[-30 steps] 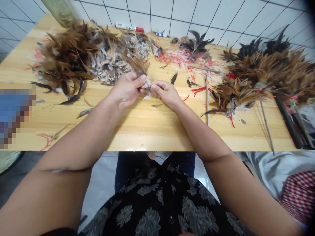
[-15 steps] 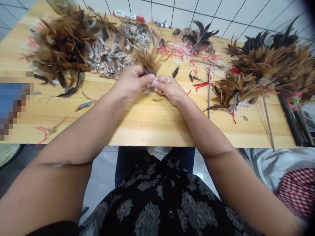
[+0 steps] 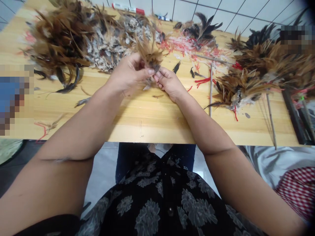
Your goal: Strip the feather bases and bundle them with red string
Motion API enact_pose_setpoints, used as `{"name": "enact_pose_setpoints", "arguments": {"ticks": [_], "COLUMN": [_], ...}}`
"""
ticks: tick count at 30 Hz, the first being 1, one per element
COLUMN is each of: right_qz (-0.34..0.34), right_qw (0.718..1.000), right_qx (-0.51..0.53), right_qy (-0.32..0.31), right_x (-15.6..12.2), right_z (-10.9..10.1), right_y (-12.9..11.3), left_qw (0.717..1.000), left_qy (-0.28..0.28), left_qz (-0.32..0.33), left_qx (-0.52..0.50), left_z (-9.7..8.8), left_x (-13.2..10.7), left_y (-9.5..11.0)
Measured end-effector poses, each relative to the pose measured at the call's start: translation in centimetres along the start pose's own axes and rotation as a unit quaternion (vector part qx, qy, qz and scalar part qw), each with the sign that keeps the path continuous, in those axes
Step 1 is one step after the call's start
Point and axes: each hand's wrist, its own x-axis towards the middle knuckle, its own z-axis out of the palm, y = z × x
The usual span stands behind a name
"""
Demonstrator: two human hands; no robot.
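Note:
Between my hands, over the middle of the wooden table (image 3: 157,114), is a small bunch of brown feathers (image 3: 152,57), its tips pointing away from me. My left hand (image 3: 131,72) pinches the bunch near its base with thumb and fingers. My right hand (image 3: 168,82) is closed at the lower end of the bunch, its fingertips almost against my left thumb; what it grips there is partly hidden. Just beyond my left hand lies a pile of loose feathers, brown (image 3: 61,39) at the left and grey-white (image 3: 108,52) nearer the middle.
To the right lie brown feather bundles (image 3: 238,85) with red ties, and thin sticks (image 3: 211,91). Red and white strands (image 3: 182,46) are scattered behind my hands. A marker (image 3: 128,9) rests by the tiled wall. A black tray (image 3: 292,114) stands at the right edge.
The feather bunch has tipped more upright, showing more of its base. My left hand has shifted slightly up and left, and the fingertips are a little further apart. The view has tilted slightly.

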Motion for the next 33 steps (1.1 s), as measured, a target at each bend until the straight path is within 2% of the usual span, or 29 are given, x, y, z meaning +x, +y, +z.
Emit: {"name": "enact_pose_setpoints", "arguments": {"ticks": [4,9,12,14,17,19,21,24,28,33], "right_qz": [0.044,0.07,0.06,0.056,0.055,0.05,0.045,0.041,0.028,0.013], "right_qw": [0.995,0.985,0.984,0.984,0.985,0.987,0.987,0.986,0.986,0.985], "right_qx": [0.048,0.078,0.081,0.078,0.061,0.047,0.037,0.029,0.026,0.008], "right_qy": [0.077,0.136,0.148,0.152,0.153,0.149,0.15,0.158,0.164,0.174], "right_x": [-0.6,-0.9,-0.4,0.0,0.6,0.7,0.7,0.4,0.3,0.2], "right_z": [0.1,-0.3,-0.7,-1.0,-1.4,-1.5,-1.3,-0.8,-0.6,-0.8], "right_y": [-2.0,-3.0,-2.3,-1.5,-0.6,-0.2,-0.2,-0.4,-0.3,0.1], "left_qw": [0.99,0.944,0.917,0.902,0.879,0.869,0.885,0.922,0.934,0.98], "left_qy": [0.064,0.031,0.042,0.047,0.042,0.031,0.028,0.046,0.085,0.139], "left_qz": [0.03,-0.003,-0.019,-0.053,-0.128,-0.156,-0.154,-0.111,-0.045,0.019], "left_qx": [0.125,0.329,0.395,0.425,0.457,0.468,0.438,0.367,0.345,0.141], "left_z": [-2.6,-4.4,-4.9,-5.0,-4.4,-3.7,-3.0,-2.6,-2.8,-2.0], "left_x": [0.3,0.2,0.4,0.5,0.4,0.3,0.4,0.7,0.9,1.0], "left_y": [0.3,1.2,1.7,2.0,2.3,2.0,1.1,-0.7,-1.5,-1.2]}}
